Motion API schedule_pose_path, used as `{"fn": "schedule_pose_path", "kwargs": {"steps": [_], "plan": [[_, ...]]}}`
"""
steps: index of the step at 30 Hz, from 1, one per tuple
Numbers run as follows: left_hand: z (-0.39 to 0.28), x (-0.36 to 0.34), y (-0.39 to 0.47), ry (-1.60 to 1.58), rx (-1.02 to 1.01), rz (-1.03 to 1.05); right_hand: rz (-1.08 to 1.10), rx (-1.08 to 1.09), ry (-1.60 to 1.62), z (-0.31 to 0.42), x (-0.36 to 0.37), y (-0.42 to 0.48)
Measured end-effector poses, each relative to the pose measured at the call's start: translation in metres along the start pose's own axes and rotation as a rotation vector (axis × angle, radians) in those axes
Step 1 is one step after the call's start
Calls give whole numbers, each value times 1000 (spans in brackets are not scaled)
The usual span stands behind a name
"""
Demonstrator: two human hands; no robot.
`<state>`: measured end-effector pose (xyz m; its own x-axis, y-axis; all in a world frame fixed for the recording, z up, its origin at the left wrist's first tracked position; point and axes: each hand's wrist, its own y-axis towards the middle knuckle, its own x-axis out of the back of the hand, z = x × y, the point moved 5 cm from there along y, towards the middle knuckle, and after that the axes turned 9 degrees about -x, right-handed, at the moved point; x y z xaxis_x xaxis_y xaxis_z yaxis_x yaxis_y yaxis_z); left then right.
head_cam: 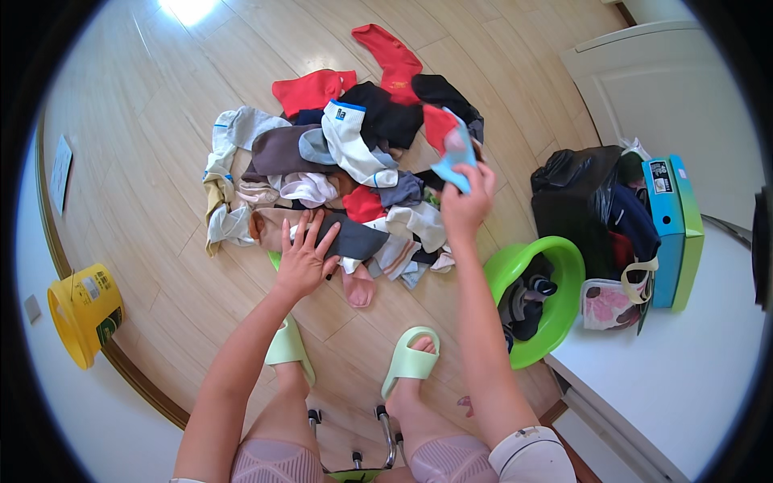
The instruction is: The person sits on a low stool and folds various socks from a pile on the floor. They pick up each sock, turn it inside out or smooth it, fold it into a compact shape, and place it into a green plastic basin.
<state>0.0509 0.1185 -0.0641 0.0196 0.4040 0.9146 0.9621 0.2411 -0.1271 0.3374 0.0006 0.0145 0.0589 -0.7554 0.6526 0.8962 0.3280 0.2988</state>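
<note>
A pile of mixed socks lies on the wooden floor before me. My left hand (pixel 307 256) rests with spread fingers on the near edge of the pile, over a dark grey sock (pixel 356 236) and a beige one (pixel 272 224). At the pile's right side my right hand (pixel 468 202) grips a light blue sock (pixel 457 158), which is blurred. A red sock (pixel 438 128) shows behind the blue one. A white sock with a blue cuff (pixel 353 145) lies across the middle. Farther off are a long red sock (pixel 392 63) and a black sock (pixel 447 96).
To the right stands a green plastic basin (pixel 570 314) with dark socks inside. Beyond it are a black plastic bag (pixel 564 205) and a blue-green box (pixel 667 241). A yellow bucket (pixel 87 308) is at the left. My feet, in green slippers (pixel 413 362), are near the pile.
</note>
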Motion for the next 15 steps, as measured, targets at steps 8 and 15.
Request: {"fn": "schedule_pose_path", "kwargs": {"steps": [8,15], "plan": [[-1,-5,6,-4,-6,44,234,-202,-223,-68,47,-43],[0,-8,6,11,-7,69,173,-450,-84,-113,37,-37]]}}
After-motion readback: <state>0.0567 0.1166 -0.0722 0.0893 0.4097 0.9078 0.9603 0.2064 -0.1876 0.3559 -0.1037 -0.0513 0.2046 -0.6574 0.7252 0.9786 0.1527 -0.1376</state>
